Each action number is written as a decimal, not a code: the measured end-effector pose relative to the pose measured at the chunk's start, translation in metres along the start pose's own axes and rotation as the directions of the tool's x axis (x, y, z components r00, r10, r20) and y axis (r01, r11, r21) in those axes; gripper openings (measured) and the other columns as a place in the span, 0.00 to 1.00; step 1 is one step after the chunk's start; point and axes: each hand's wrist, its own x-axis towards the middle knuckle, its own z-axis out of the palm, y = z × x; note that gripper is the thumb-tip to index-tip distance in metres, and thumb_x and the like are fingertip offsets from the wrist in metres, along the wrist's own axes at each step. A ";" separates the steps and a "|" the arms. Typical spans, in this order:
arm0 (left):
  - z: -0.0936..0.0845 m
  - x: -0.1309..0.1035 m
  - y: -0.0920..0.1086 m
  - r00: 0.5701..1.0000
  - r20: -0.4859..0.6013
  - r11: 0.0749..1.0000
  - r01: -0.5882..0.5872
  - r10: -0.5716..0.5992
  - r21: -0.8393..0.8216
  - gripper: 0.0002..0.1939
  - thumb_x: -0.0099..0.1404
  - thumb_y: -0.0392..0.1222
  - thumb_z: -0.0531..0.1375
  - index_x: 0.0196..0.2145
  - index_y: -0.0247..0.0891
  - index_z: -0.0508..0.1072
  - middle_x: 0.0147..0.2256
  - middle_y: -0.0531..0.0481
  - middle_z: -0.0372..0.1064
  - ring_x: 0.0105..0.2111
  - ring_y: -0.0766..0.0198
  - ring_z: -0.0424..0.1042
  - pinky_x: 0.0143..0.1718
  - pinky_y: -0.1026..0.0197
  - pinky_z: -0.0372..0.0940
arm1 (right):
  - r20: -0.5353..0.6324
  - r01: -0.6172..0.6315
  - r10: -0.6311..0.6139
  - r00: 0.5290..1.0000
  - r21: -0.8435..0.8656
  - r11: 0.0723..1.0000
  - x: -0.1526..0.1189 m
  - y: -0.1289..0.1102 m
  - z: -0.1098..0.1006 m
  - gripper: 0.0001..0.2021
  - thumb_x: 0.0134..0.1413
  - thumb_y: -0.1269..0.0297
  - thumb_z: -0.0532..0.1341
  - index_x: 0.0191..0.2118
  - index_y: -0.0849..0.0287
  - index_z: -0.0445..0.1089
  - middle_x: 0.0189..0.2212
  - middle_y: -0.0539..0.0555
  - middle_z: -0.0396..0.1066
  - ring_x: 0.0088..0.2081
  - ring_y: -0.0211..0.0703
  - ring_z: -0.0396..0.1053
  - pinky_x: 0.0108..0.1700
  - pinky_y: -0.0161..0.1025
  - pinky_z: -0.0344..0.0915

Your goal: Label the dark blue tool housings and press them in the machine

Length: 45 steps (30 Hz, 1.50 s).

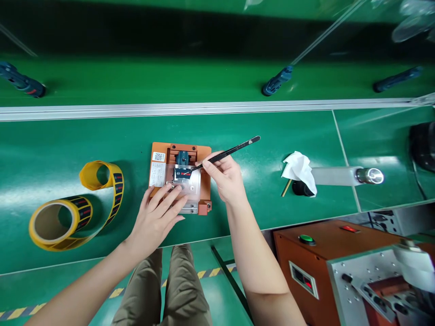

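Observation:
In the head view an orange fixture (205, 181) lies on the green bench, with a dark blue tool housing (182, 157) seated in its slot. A clear plastic plate (194, 190) covers its lower middle. Through the plate's opening shows a dark label (182, 174) with red lettering. My right hand (222, 174) pinches black tweezers (238, 147), whose tips touch or hover just over the label; I cannot tell which. Spread flat, my left hand (158, 217) rests its fingertips on the clear plate and the fixture's left side.
A yellow roll of labels (50, 222) stands on the left, its loose strip curling behind. To the right lie a white cloth (298, 168) and a bottle with a metal cap (369, 175). An orange machine (306, 258) stands lower right. Blue tools (277, 81) lie beyond the metal rail.

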 end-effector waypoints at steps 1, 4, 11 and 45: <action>0.000 0.000 0.000 1.000 0.004 1.000 0.002 -0.002 0.000 0.25 0.68 0.39 0.62 0.62 0.42 0.68 0.63 0.42 0.67 0.64 0.46 0.62 0.65 0.39 0.54 | -0.001 -0.001 0.001 1.000 -0.016 1.000 0.000 0.000 0.000 0.10 0.58 0.54 0.68 0.38 0.54 0.72 0.35 0.51 0.78 0.40 0.44 0.75 0.45 0.43 0.70; 0.001 -0.001 0.000 1.000 0.008 1.000 0.008 -0.008 -0.009 0.26 0.68 0.39 0.62 0.63 0.44 0.67 0.63 0.42 0.66 0.65 0.46 0.62 0.65 0.39 0.54 | -0.004 -0.015 0.015 1.000 -0.035 0.999 0.000 0.000 -0.001 0.12 0.58 0.52 0.68 0.38 0.53 0.71 0.35 0.51 0.77 0.40 0.44 0.75 0.45 0.44 0.71; 0.001 -0.001 -0.001 1.000 0.020 1.000 -0.001 0.001 -0.001 0.27 0.68 0.39 0.62 0.63 0.43 0.66 0.63 0.42 0.66 0.65 0.46 0.61 0.65 0.38 0.54 | 0.000 -0.021 0.021 1.000 0.029 0.999 0.000 0.005 -0.002 0.11 0.58 0.54 0.68 0.38 0.54 0.71 0.35 0.51 0.77 0.38 0.43 0.74 0.42 0.42 0.70; -0.024 0.034 -0.003 0.978 0.206 0.996 0.025 -0.044 0.090 0.43 0.60 0.42 0.70 0.69 0.44 0.59 0.64 0.40 0.64 0.56 0.40 0.67 0.58 0.39 0.54 | -0.170 0.025 -0.024 0.985 0.009 1.000 -0.003 -0.001 -0.006 0.12 0.56 0.53 0.69 0.40 0.52 0.70 0.36 0.51 0.77 0.40 0.44 0.77 0.47 0.46 0.75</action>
